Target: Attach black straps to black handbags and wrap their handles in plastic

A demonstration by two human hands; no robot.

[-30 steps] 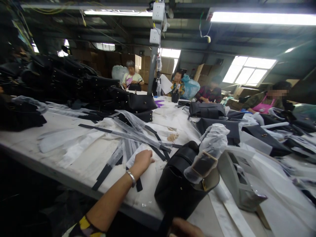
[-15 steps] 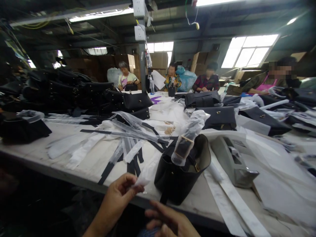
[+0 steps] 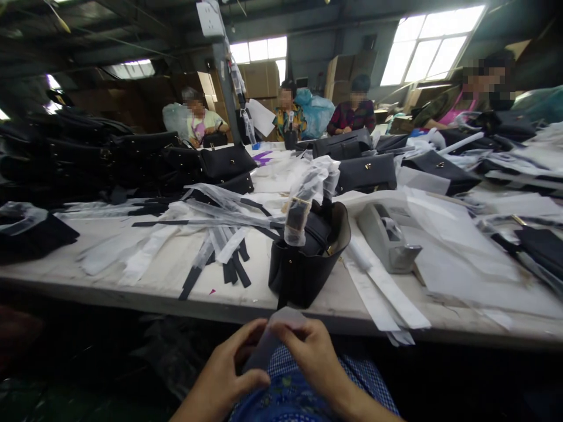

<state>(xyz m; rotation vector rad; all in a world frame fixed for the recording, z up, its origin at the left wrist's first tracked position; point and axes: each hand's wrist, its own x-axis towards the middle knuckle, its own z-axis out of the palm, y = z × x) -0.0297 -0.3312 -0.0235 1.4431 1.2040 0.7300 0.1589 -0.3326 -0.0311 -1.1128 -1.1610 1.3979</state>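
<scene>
Translucent wrapping piece (image 3: 264,346) in hand, I sit at a crowded worktable (image 3: 162,272), noon being straight ahead of my fingers. At ten o'clock, far left, a black bag (image 3: 41,234) stands with clear plastic over its handle; behind it, toward half past ten, a heap of black bags (image 3: 97,149) rises. At eleven, dark strips (image 3: 237,266) fan across the tabletop, some partly under clear film. At the centre, near the table's edge and over my chequered clothing (image 3: 369,375), the piece slants between my palms: my left hand (image 3: 226,369) has thumb and fingers apart with the piece reaching in between, though whether those fingers touch it I cannot tell; my right hand (image 3: 316,349) pinches its upper part between thumb and fingers. Just past twelve, an open-topped black handbag (image 3: 308,272) stands upright, its handle covered by a clear plastic sheath (image 3: 310,181), so that portion looks done. Left undone, I judge, is the piece I hold, which appears fitted to nothing; the dark strap (image 3: 285,290) down the handbag's front looks bare, its end close to the piece. At half past one sits a grey tape dispenser (image 3: 389,240); toward two, loose white strips (image 3: 387,287) overhang the edge.
</scene>
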